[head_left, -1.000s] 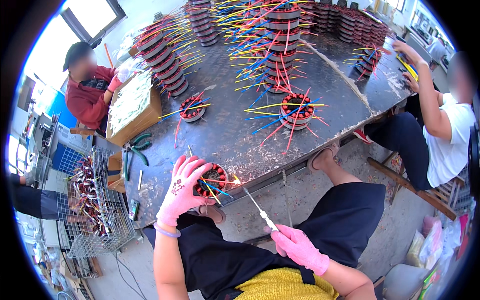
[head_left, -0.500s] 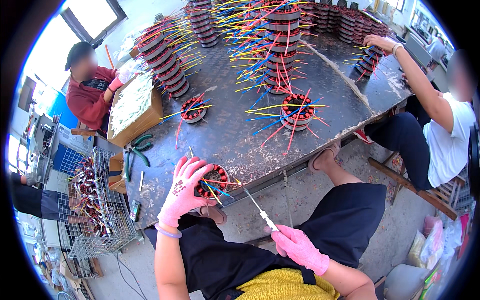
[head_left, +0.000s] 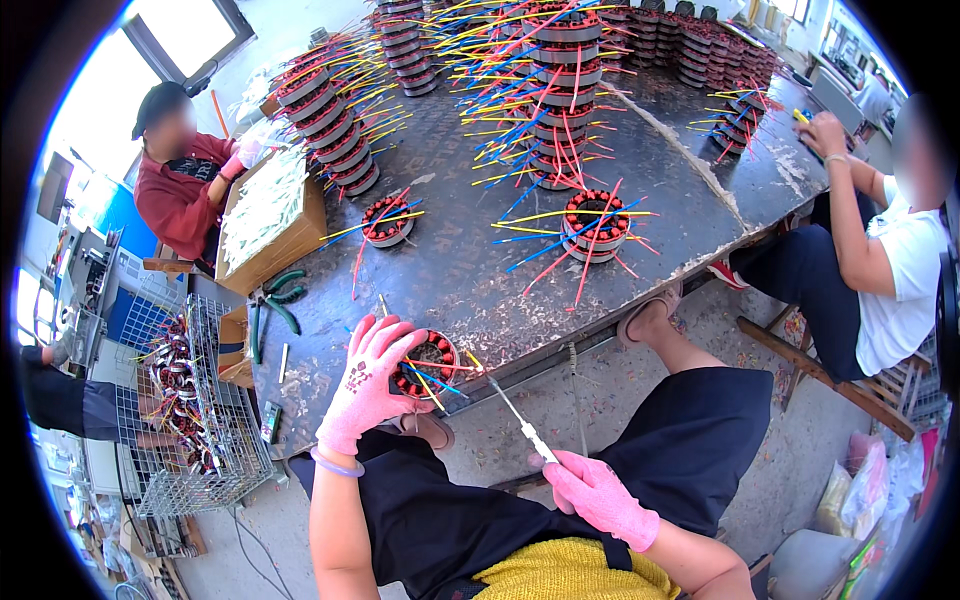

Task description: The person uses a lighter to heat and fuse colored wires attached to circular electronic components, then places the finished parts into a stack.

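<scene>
Right hand [head_left: 605, 500], pink glove: fingers closed round the white handle of a thin-rod tool [head_left: 535, 440]; held off the table, on the person's side of its near edge. Rod slants up and leftward, its tip at the wire ends of the held stator [head_left: 432, 362]; contact cannot be told.

Left hand [head_left: 372, 385], pink glove, lilac bangle [head_left: 335, 462] at wrist: fingers curved over the left side of the held stator, gripping it. Held stator is at the near edge of the table [head_left: 470, 265], toward the near left corner; whether it rests there cannot be told. Red, yellow and blue wires project from it.

Near left corner: small green item [head_left: 270, 422]; beyond it a pale stick [head_left: 283, 362]. Wire basket [head_left: 235, 400] with more stators, off the table's left edge.

Farther along the left edge: green-handled pliers [head_left: 290, 315], then a carton [head_left: 285, 250] of white strips.

Mid-table: second stator [head_left: 388, 222] and, right of it, third stator [head_left: 595, 228], apart, wires splayed. Behind: left stack [head_left: 335, 130], tall stack [head_left: 565, 100]. Small stack [head_left: 738, 125] near right edge.

Co-worker in red [head_left: 180, 195] behind carton; co-worker in white [head_left: 905, 255] at right edge. Dark stacks [head_left: 700, 50] along far edge.
</scene>
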`<state>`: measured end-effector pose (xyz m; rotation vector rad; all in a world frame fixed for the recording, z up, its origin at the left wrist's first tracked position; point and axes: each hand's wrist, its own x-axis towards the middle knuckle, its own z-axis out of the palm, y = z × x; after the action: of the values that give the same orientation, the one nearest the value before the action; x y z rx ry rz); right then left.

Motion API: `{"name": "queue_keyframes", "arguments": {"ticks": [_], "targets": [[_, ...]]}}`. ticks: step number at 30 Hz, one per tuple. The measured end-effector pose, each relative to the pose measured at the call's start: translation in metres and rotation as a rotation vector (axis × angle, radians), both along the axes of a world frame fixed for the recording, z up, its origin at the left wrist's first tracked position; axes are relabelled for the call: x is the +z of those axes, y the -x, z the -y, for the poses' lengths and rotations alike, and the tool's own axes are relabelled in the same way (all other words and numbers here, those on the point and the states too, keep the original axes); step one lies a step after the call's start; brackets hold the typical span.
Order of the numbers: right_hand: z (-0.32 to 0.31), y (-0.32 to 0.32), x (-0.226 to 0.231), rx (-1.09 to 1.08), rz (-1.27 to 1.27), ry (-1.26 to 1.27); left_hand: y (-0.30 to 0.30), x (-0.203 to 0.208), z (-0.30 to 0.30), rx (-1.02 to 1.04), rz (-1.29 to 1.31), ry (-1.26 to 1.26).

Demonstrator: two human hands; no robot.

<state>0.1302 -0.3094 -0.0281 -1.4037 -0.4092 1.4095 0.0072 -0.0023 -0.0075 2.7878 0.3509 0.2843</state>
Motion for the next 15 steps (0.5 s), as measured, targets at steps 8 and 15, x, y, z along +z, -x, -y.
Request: {"name": "queue_keyframes", "arguments": {"ticks": [8,15], "targets": [[0.0005,-0.0005,-0.0008,-0.006,-0.004,0.000,-0.0005,0.0002,0.0003,0.005,-0.012,0.003],[0.0006,0.0003,-0.0056,-0.005,-0.025,-0.018,-0.0006,0.0000,-0.0004,-0.001,-0.009,0.014]]}}
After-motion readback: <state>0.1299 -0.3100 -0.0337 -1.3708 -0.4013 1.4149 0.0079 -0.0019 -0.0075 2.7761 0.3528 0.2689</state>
